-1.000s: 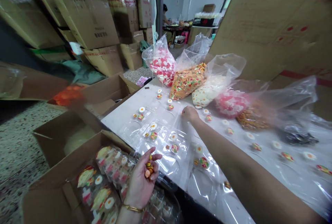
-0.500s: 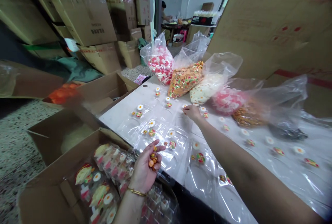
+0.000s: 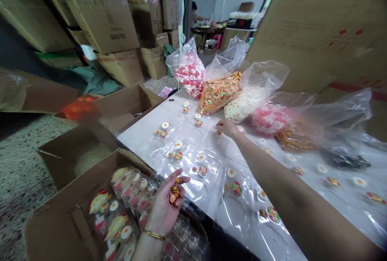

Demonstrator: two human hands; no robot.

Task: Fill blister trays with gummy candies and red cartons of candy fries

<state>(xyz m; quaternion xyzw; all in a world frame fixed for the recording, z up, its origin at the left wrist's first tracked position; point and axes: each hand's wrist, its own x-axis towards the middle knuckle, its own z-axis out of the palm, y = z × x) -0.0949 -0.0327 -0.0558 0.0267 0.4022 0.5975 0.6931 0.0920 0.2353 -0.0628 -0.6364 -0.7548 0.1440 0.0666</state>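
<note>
My left hand (image 3: 166, 200), palm up with fingers curled, cradles several miniature burgers (image 3: 173, 197) above the table's near edge. My right hand (image 3: 227, 127) reaches across the table, its fingertips together and low over the surface; what they pinch, if anything, is hidden. Just below those fingertips lies a small colourful piece (image 3: 219, 132). Clear plastic blister trays (image 3: 208, 188) cover the table, holding small fried-egg pieces (image 3: 178, 145) and round pizza-like pieces (image 3: 178, 155). Beside some of these pieces sits a miniature burger (image 3: 170, 155).
Along the table's back stand clear bags of red-and-white pieces (image 3: 190, 76), orange-and-green pieces (image 3: 219, 91) and pink pieces (image 3: 269, 117). An open carton (image 3: 54, 220) with packed trays (image 3: 133, 188) is at my left. Stacked boxes (image 3: 102, 19) rise behind; a person (image 3: 195, 15) sits far back.
My right hand has shifted slightly at the same spot, and a small colourful piece now shows below its fingertips. My left hand has dropped a little to the left, still holding the miniature burgers.
</note>
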